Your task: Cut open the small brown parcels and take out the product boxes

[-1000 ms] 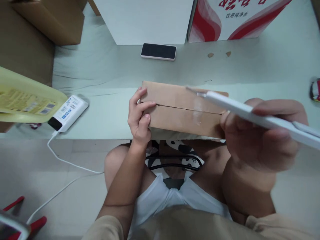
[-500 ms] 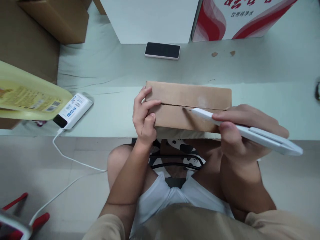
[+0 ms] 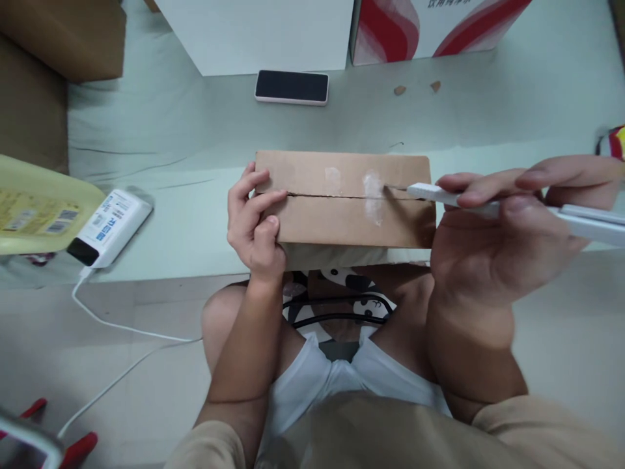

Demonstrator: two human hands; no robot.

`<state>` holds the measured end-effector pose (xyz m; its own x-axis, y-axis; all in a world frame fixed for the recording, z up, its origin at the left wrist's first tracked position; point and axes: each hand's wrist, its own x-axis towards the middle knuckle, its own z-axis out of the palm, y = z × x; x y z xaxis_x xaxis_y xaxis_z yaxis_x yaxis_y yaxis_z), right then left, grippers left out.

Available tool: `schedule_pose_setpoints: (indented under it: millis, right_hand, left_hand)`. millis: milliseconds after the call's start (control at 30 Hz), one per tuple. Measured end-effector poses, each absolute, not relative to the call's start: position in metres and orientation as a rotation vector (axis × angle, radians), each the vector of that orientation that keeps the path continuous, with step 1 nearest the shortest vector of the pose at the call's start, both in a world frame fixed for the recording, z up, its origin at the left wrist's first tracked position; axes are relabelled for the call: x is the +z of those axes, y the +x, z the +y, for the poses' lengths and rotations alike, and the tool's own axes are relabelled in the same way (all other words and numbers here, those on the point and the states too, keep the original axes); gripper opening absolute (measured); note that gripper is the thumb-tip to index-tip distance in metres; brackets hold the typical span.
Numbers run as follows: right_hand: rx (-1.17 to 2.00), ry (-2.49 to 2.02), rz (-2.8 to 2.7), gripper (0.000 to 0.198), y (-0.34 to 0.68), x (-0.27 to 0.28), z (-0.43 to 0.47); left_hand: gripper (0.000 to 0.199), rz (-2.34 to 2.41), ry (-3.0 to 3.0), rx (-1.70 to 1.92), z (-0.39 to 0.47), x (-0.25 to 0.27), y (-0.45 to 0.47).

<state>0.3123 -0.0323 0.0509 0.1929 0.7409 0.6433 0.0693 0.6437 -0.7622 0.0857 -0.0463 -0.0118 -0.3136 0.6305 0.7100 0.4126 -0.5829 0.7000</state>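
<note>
A brown cardboard box (image 3: 342, 221) lies flat at the table's near edge, its taped flap seam running left to right. My left hand (image 3: 254, 218) grips the box's left end, fingers on the top face. My right hand (image 3: 493, 234) holds a white utility knife (image 3: 517, 207) beside the box's right end. The knife's blade tip rests on the seam near the right end, close to a glossy patch of clear tape.
A phone (image 3: 291, 86) lies face up behind the box. A white power bank (image 3: 110, 227) with a cable sits at the left edge, beside a yellow bottle (image 3: 39, 205). A white box (image 3: 258, 32) and a red-and-white carton (image 3: 430, 26) stand at the back. Brown cartons (image 3: 53, 39) sit far left.
My right hand moved the knife from the near flap up and right; the blade tip now sits on the seam near the box's right end. My left hand kept its grip.
</note>
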Motion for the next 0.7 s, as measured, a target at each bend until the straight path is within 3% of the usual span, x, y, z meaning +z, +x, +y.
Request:
schedule_pose_setpoints:
  millis: [167,467,700]
  right_hand:
    - [0.515,-0.751,-1.229,0.017,0.299,0.067,-0.039]
    - [0.614,-0.744,-1.278,0.016,0.289,0.069,-0.046]
    - [0.473,-0.8,-1.292,0.015,0.29,0.067,-0.039]
  left_hand:
    - [0.027,1.265,1.743,2.042,-0.046,-0.013,0.086]
    - [0.033,1.372,1.767,1.964,-0.049,-0.015,0.082]
    - [0.031,1.332,1.777,1.998,-0.048,-0.018,0.079]
